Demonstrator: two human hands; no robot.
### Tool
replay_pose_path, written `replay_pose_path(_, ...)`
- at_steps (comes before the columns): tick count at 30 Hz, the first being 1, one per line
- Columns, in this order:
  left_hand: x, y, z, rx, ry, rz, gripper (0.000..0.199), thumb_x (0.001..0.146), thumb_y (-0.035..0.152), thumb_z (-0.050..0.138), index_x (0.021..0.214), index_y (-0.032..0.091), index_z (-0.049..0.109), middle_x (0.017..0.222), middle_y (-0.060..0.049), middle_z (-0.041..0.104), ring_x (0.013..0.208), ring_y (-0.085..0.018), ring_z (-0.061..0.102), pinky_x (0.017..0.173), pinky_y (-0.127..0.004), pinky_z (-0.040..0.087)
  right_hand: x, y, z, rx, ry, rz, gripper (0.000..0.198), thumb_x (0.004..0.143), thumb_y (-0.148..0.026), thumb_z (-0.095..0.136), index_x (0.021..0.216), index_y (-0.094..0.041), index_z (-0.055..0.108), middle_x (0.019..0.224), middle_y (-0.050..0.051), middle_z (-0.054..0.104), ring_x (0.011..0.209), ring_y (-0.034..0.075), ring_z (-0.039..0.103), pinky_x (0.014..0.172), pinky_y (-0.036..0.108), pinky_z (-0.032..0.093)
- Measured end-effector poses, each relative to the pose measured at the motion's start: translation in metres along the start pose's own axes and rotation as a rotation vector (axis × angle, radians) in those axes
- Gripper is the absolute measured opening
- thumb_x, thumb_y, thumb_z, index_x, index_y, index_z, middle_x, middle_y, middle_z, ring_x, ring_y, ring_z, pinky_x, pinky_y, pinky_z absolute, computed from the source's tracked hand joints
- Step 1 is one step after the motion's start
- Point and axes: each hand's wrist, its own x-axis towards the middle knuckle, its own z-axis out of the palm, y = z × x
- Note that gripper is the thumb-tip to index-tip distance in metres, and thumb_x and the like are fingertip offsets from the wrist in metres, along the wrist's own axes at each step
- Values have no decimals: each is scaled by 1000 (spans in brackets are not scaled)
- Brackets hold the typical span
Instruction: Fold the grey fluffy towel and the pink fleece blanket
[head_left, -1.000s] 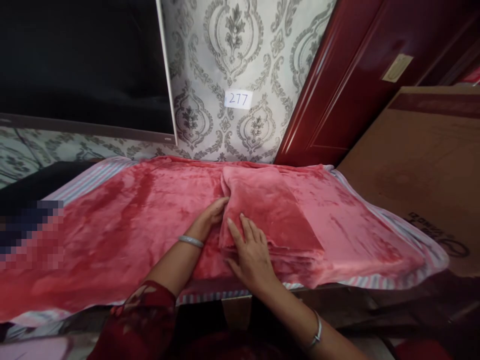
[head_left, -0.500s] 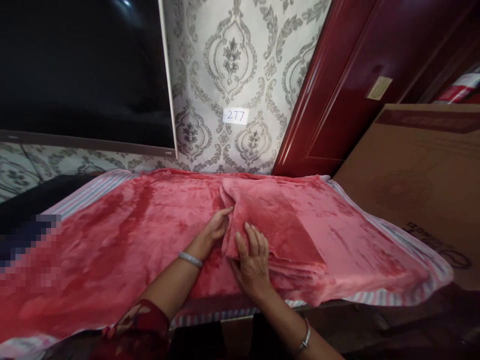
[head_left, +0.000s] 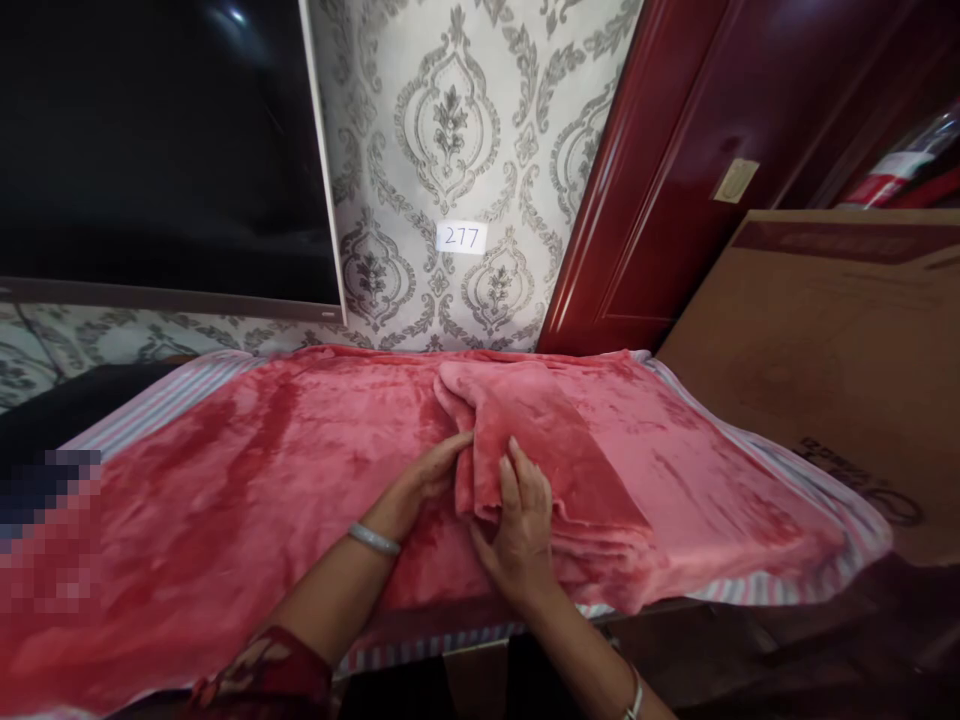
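A folded pink-red plush blanket [head_left: 562, 455] lies in several layers on a plush cover [head_left: 330, 450] of the same colour. At its left edge my left hand [head_left: 435, 472] grips the fold, the thumb on the edge and the other fingers partly hidden. My right hand [head_left: 525, 530] holds the near left corner, fingers laid over the top and the thumb lower, near the underside. Between the two hands the top layers bulge and curl up, leaving a gap at the far left corner.
The cover has striped edges and drapes over the table's front. A large cardboard box [head_left: 825, 350] stands to the right, beside a dark red door [head_left: 660, 200]. A black television screen [head_left: 165, 150] hangs at the left. A paper label [head_left: 461, 237] reads 277 on the patterned wall.
Both hands have shifted slightly to the right, and the blanket's left edge is pushed in and bunched more. The near left corner has curled up. The camera view has moved a little.
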Motion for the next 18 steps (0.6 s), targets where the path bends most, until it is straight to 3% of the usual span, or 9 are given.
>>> replay_pose_path(3,1,0,2,-24,-75,-12,24,76,30,74,92,12,76,94,-14,78,112,-33,68,106,-42,47,-6,-1,7,-29,4,21,85,91,-34,62,160,-24,13,156,21,36,143,37,36,109,65,36)
replay_pose_path(7,1,-1,1,-23,-104,-13,34,78,43,75,93,12,76,96,-15,78,111,-32,68,106,-39,46,-1,12,17,13,105,0,76,92,-21,52,159,-26,18,144,17,52,129,33,51,100,57,47)
replay_pose_path(10,5,2,-4,-28,-110,-9,47,80,57,71,99,13,75,98,-16,78,112,-33,68,102,-39,48,15,25,10,92,73,-1,75,86,-13,48,157,-25,26,134,14,61,113,29,62,90,48,54)
replay_pose_path(13,12,6,-14,-48,-39,-4,54,84,64,62,107,16,72,98,-15,77,104,-34,70,92,-45,53,33,34,-18,173,11,-8,75,75,-8,47,148,-24,41,126,11,66,107,27,66,87,43,56)
replay_pose_path(18,23,10,-31,-65,252,127,37,87,51,63,96,16,72,85,-13,76,94,-32,71,84,-43,56,42,47,-97,220,-23,-70,69,70,-8,48,136,-26,53,120,6,71,109,24,69,85,36,58)
